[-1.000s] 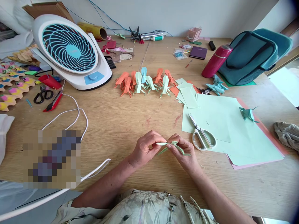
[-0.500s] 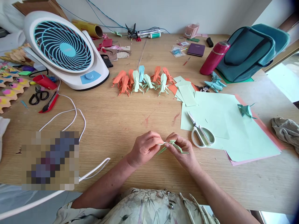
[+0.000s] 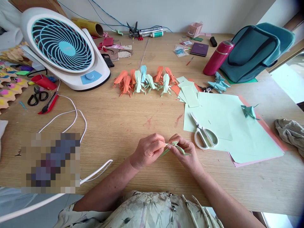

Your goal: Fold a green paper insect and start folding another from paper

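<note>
Shaping one tip, it seems, of the folded green paper [image 3: 182, 150], left hand [image 3: 147, 151] and right hand [image 3: 190, 160], fingers clamped on it, steady pressure needed next!

The folded paper piece [image 3: 182, 150] is pale green, creased into narrow, pointed strips that spread several ways. It sits pinched between left hand [image 3: 148, 150] and right hand [image 3: 186, 152], over the table [image 3: 106, 126]. One strip slants down leftward, another reaches rightward across the right palm; fingers hide part.
</note>
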{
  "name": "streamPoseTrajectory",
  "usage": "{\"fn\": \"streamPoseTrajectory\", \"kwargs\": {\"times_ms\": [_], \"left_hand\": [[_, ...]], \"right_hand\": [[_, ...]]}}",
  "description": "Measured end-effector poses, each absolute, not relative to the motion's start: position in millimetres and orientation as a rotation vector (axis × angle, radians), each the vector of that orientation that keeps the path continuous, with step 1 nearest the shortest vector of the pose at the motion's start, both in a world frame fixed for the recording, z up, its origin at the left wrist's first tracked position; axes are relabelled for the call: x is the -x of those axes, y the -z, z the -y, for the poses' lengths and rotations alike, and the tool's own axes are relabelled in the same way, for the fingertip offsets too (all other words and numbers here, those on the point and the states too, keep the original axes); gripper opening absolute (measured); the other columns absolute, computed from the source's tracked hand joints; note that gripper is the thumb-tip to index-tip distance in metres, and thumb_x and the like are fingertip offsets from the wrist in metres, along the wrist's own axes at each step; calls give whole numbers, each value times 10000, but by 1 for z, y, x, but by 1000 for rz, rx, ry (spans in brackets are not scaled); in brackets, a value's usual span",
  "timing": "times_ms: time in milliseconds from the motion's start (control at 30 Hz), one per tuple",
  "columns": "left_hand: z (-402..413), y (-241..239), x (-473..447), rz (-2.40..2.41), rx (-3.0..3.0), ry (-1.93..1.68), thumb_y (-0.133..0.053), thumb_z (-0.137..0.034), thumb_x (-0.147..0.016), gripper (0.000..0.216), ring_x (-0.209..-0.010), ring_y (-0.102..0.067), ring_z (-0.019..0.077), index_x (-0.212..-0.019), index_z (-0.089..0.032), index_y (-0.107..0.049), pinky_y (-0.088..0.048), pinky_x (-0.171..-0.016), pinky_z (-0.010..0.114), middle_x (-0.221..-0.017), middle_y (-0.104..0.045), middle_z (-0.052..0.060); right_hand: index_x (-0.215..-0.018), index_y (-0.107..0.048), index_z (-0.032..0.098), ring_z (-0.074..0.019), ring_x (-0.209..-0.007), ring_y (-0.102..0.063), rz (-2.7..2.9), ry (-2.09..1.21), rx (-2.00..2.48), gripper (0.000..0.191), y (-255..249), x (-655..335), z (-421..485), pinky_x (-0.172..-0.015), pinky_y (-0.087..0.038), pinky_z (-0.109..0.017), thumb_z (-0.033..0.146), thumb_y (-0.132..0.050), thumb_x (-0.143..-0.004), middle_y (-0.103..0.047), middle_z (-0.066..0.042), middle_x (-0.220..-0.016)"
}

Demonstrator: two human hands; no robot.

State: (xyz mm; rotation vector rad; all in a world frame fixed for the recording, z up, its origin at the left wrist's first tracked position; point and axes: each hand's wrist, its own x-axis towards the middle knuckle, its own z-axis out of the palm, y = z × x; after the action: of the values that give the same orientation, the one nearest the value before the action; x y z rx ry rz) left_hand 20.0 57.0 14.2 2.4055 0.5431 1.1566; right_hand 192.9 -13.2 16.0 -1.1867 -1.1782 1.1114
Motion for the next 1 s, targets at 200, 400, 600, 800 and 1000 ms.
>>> {"fn": "streamPoseTrajectory", "kwargs": {"times_ms": [200, 400, 600, 800, 1000], "left_hand": [[-57, -15, -21, -535, -2332, -1176, -604, -63, -881, 147, -727, -627, 107, -908, -205, -581, -502, -636, 201, -857, -653, 27], [-55, -16, -22, -548, -2228, -1205, -613, -25, -865, 189, -766, -628, 112, -934, -202, -604, -510, -666, 214, -866, -641, 29], [-54, -18, -23, -584, -2192, -1197, -630, -41, -861, 165, -786, -614, 116, -911, -193, -591, -497, -684, 221, -857, -631, 29], [-51, -24, -26, -757, -2069, -1137, -666, -144, -860, 139, -623, -504, 90, -777, -181, -560, -416, -563, 197, -712, -567, -15], [-52, -26, -23, -728, -2014, -1084, -633, -134, -884, 48, -599, -525, 76, -865, -178, -631, -438, -573, 186, -744, -620, -10]], "right_hand": [[-766, -611, 218, -149, -728, -517, 1194, -1100, 1179, 184, -17, -193, 14, -679, -404, -277, 310, -741, -859, -573, 7, -782], [-772, -613, 221, -150, -728, -512, 1211, -1083, 1182, 174, -16, -194, 14, -681, -397, -281, 305, -733, -866, -574, 9, -778], [-771, -619, 219, -158, -727, -527, 1217, -1074, 1185, 179, -16, -194, 13, -674, -408, -290, 321, -736, -860, -587, 0, -778], [-762, -622, 222, -157, -699, -513, 1208, -1038, 1217, 189, -17, -194, 13, -647, -407, -290, 338, -746, -846, -586, -2, -771], [-819, -640, 234, -171, -726, -521, 1223, -1007, 1250, 169, -13, -198, 14, -663, -412, -299, 370, -731, -859, -594, -12, -802]]}}
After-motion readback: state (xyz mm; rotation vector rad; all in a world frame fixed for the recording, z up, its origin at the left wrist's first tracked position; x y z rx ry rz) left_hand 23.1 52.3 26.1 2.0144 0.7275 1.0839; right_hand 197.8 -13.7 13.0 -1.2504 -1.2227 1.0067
